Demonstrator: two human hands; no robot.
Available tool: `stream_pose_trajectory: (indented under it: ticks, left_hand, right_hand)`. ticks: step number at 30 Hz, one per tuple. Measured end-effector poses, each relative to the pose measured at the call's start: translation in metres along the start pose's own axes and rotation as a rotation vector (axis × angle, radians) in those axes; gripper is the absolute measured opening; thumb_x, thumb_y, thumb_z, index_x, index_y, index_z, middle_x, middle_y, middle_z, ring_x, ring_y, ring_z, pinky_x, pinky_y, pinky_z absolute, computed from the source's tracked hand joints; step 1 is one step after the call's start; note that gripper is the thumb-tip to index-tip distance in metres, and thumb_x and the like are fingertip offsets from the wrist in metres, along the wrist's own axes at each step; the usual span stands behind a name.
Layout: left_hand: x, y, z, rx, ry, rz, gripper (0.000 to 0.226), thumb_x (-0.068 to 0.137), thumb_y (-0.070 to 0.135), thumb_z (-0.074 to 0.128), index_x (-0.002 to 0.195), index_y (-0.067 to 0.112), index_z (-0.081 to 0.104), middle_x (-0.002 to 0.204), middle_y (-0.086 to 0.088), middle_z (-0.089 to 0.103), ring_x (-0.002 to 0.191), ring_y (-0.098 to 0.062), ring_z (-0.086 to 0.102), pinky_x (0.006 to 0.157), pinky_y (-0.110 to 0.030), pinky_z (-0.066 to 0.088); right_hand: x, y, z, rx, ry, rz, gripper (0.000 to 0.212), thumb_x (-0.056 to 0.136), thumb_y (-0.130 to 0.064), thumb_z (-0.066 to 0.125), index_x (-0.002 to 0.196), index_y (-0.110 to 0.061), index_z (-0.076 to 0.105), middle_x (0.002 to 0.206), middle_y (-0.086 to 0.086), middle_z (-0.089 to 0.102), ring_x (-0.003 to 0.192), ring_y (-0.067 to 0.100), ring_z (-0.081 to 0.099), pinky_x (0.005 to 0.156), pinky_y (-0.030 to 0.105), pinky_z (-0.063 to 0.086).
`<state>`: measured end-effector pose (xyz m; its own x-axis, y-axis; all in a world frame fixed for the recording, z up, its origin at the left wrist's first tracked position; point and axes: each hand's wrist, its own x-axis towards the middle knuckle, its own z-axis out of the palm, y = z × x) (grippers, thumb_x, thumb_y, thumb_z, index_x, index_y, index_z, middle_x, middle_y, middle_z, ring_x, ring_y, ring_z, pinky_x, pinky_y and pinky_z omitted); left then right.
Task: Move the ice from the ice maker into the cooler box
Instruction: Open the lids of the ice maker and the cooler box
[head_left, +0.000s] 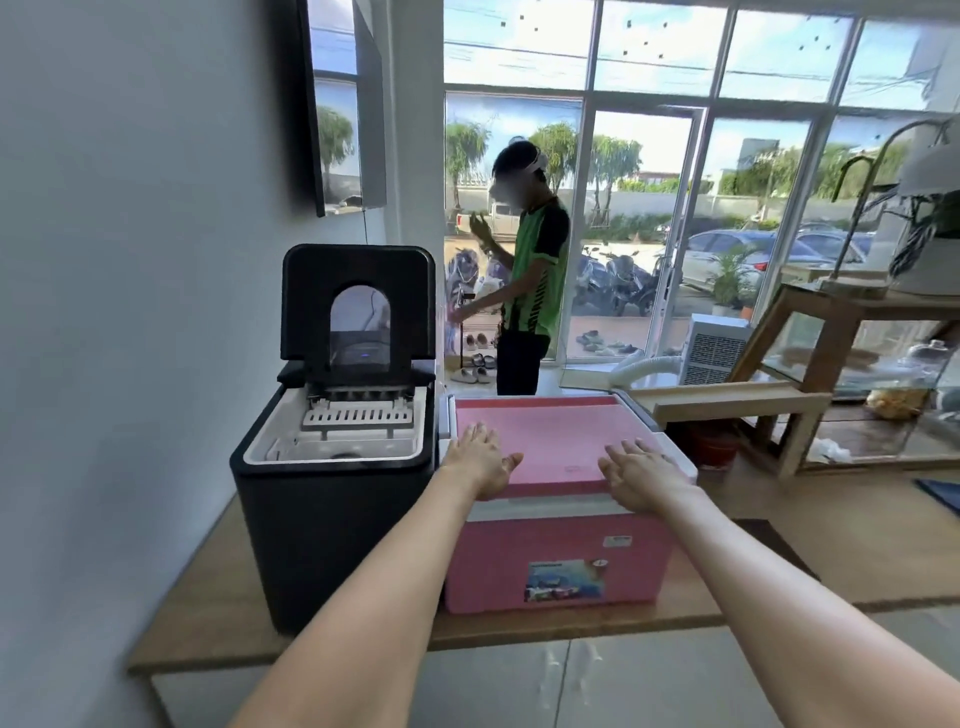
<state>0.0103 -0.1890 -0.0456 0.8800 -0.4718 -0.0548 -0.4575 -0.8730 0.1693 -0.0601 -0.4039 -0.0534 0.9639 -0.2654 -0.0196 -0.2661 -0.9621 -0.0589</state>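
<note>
A black ice maker (332, 519) stands on the left of a low wooden table, its lid (358, 275) raised upright and its white inner basket showing. No ice is visible from here. To its right sits a pink cooler box (556, 561) with its pink lid (550, 431) lying flat on top. My left hand (480, 460) rests flat on the lid's near left part, fingers spread. My right hand (641, 473) lies flat on the near right part, fingers apart. Neither hand holds anything.
The wooden table (208, 608) runs along a grey wall on the left. A person in a green and black shirt (530, 280) stands behind the cooler near the glass doors. A wooden shelf unit (810, 395) and a white air cooler (714, 353) stand to the right.
</note>
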Motion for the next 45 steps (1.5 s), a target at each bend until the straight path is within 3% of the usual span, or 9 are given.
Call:
stream_pose_trajectory:
  ticks: [6, 11, 19, 23, 29, 32, 36, 41, 45]
  left_hand:
    - [-0.004, 0.017, 0.028, 0.042, -0.026, -0.013, 0.086, 0.088, 0.065, 0.016, 0.148, 0.006, -0.004, 0.157, -0.013, -0.005, 0.145, -0.025, -0.005, 0.116, -0.041, -0.003]
    - [-0.005, 0.015, 0.035, 0.111, 0.026, 0.005, 0.099, 0.081, 0.068, 0.039, 0.148, 0.009, -0.004, 0.157, -0.010, -0.005, 0.145, -0.022, -0.004, 0.117, -0.039, -0.002]
    - [-0.003, 0.021, 0.043, 0.135, 0.101, -0.050, 0.082, 0.090, 0.041, 0.049, 0.149, 0.011, 0.000, 0.158, -0.007, 0.001, 0.146, -0.021, 0.000, 0.119, -0.041, 0.004]
    - [-0.004, 0.023, 0.042, 0.165, 0.147, -0.058, 0.070, 0.094, 0.024, 0.046, 0.149, 0.012, 0.003, 0.158, -0.008, 0.004, 0.146, -0.021, 0.003, 0.118, -0.040, 0.004]
    - [0.000, 0.025, 0.011, 0.193, 0.200, -0.048, 0.060, 0.094, 0.027, 0.046, 0.146, 0.013, 0.019, 0.154, -0.008, 0.023, 0.142, -0.023, 0.020, 0.116, -0.039, 0.014]
    - [0.005, 0.033, -0.022, 0.224, 0.192, -0.064, 0.050, 0.094, 0.033, 0.046, 0.137, 0.011, 0.035, 0.142, -0.010, 0.043, 0.130, -0.026, 0.039, 0.109, -0.038, 0.027]
    - [0.020, 0.036, -0.062, 0.212, 0.276, -0.075, 0.044, 0.094, 0.039, 0.043, 0.128, 0.011, 0.044, 0.132, -0.011, 0.053, 0.121, -0.028, 0.047, 0.102, -0.040, 0.035]
    - [0.053, 0.031, -0.096, 0.257, 0.401, -0.070, 0.043, 0.095, 0.036, 0.041, 0.128, 0.010, 0.041, 0.133, -0.011, 0.049, 0.125, -0.028, 0.043, 0.104, -0.042, 0.031]
    - [0.081, 0.024, -0.108, 0.279, 0.525, -0.067, 0.049, 0.096, 0.037, 0.036, 0.135, 0.008, 0.032, 0.140, -0.011, 0.040, 0.131, -0.028, 0.034, 0.108, -0.042, 0.023]
  right_hand:
    - [-0.007, 0.029, 0.023, 0.028, 0.069, -0.119, 0.059, 0.099, -0.050, 0.027, 0.151, -0.024, 0.017, 0.160, 0.005, 0.012, 0.147, 0.020, 0.009, 0.118, 0.041, 0.009]
    - [-0.002, 0.049, 0.026, -0.025, 0.108, -0.226, 0.068, 0.094, -0.052, 0.041, 0.151, -0.028, 0.014, 0.160, 0.003, 0.014, 0.147, 0.017, 0.010, 0.119, 0.039, 0.011]
    - [0.013, 0.060, 0.023, -0.047, 0.126, -0.302, 0.067, 0.094, -0.046, 0.046, 0.151, -0.026, 0.016, 0.158, 0.005, 0.019, 0.147, 0.019, 0.014, 0.117, 0.039, 0.016]
    - [0.011, 0.065, 0.025, -0.129, 0.240, -0.376, 0.058, 0.097, -0.036, 0.043, 0.149, -0.021, 0.022, 0.153, 0.006, 0.030, 0.143, 0.020, 0.024, 0.111, 0.039, 0.025]
    - [0.017, 0.069, 0.004, -0.106, 0.400, -0.451, 0.042, 0.095, -0.031, 0.050, 0.133, -0.015, 0.045, 0.132, 0.004, 0.056, 0.126, 0.025, 0.049, 0.100, 0.040, 0.040]
    - [0.027, 0.069, -0.015, -0.061, 0.459, -0.455, 0.032, 0.093, -0.028, 0.054, 0.123, -0.016, 0.049, 0.123, 0.003, 0.061, 0.119, 0.025, 0.053, 0.099, 0.040, 0.040]
    - [0.041, 0.062, -0.050, 0.059, 0.614, -0.429, 0.027, 0.092, -0.030, 0.057, 0.111, -0.012, 0.058, 0.108, 0.008, 0.067, 0.104, 0.031, 0.060, 0.088, 0.040, 0.044]
    - [0.076, 0.049, -0.078, 0.100, 0.719, -0.392, 0.030, 0.092, -0.021, 0.056, 0.119, -0.007, 0.057, 0.109, 0.013, 0.064, 0.105, 0.034, 0.056, 0.095, 0.042, 0.037]
    - [0.106, 0.041, -0.095, 0.118, 0.772, -0.380, 0.040, 0.093, -0.015, 0.053, 0.131, -0.003, 0.049, 0.122, 0.015, 0.059, 0.117, 0.034, 0.051, 0.104, 0.042, 0.031]
